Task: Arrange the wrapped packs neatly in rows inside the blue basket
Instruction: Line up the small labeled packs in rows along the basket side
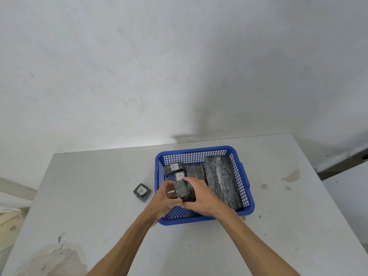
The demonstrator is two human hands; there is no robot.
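Wrapped packs, dark and bound in clear film, sit mostly inside the blue basket on the pale table. Three of the small ones carry a white label with a handwritten "A": the far-left pack in the basket's back corner, a second labelled pack just nearer than it, and a loose pack lying on the table just left of the basket, apart from its wall. A flat mid-sized pack lies along the middle of the basket, and a long large pack fills the right side, running from the far wall to near the front one. Both hands meet over the basket's left half, forearms reaching in over the front rim. The left hand and right hand have their fingers curled around a held pack, which stands tilted between them, its top edge touching the second labelled pack; no label shows on it. The hands hide the basket floor beneath them. Brownish stains mark the table to the right and at the near left corner.
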